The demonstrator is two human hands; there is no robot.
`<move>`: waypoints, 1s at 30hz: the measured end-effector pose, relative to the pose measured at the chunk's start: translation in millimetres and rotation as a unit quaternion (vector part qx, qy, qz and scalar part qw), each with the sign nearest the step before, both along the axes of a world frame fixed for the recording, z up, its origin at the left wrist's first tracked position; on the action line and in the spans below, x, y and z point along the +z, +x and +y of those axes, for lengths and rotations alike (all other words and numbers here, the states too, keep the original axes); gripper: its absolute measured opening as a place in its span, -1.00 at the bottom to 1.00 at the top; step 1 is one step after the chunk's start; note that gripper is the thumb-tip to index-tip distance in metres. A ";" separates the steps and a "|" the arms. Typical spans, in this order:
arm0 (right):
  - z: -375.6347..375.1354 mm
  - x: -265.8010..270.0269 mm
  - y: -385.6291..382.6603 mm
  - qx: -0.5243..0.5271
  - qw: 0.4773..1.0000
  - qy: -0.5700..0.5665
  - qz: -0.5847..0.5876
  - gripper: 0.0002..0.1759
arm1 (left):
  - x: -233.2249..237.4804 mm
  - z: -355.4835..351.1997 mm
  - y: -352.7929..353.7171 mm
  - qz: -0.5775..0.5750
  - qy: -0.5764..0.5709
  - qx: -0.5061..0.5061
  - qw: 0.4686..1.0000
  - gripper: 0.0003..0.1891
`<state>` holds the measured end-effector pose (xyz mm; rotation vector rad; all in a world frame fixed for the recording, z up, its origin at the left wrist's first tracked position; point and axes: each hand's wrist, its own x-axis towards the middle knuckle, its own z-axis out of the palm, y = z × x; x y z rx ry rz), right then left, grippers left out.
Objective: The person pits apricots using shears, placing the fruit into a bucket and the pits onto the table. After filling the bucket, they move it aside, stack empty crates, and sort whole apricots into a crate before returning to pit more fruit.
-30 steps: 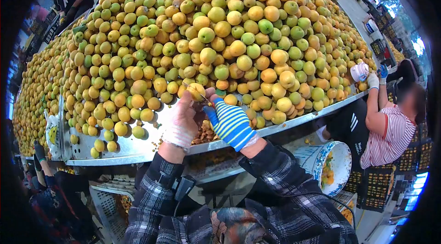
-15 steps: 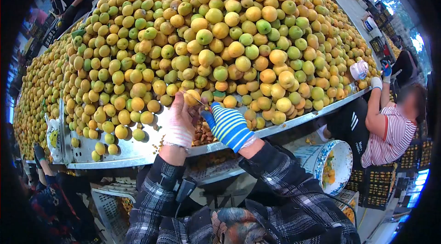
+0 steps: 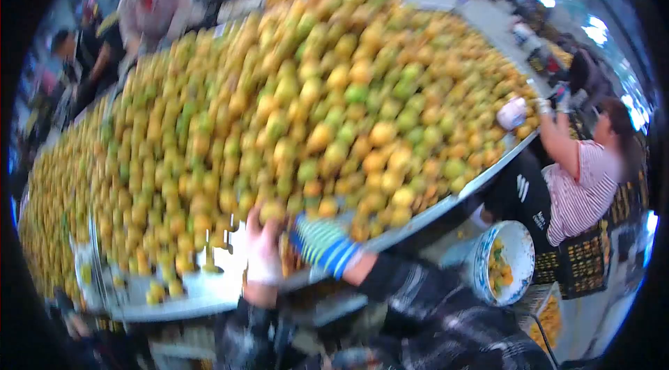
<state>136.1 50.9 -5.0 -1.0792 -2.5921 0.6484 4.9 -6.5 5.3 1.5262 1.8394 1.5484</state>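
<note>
My left hand, in a pale glove with bare-looking fingertips, is closed around a yellow apricot at the near edge of a big heap of apricots. Right beside it, my right hand, in a blue-and-white striped glove, is closed too. A thin blade, like a small knife's, showed at its fingers half a second ago; motion blur smears it now. Reddish-brown pieces lie between and below my hands, partly hidden by them.
The metal table's rim runs before me. To the right stand a bucket with fruit pieces inside, dark crates and a seated person in a striped shirt. A pale container rests by the heap. Other people stand behind it.
The view has swung upward and blurred, showing more of the people behind the heap. My hands sit lower in the picture, still close together at the apricot.
</note>
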 end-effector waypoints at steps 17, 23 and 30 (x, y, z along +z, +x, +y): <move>-16.9 16.0 -1.7 -0.034 0.920 -0.306 0.245 -0.58 | 8.0 8.0 12.9 -0.382 0.034 -0.031 0.923 -0.60; -21.1 49.5 10.1 -0.096 0.834 -0.481 0.254 -0.59 | 1.9 13.6 7.5 -0.336 0.011 -0.086 0.938 -0.60; -9.2 36.9 16.6 -0.023 0.979 -0.119 0.164 -0.52 | 4.4 15.7 12.3 -0.489 0.056 -0.082 0.867 -0.55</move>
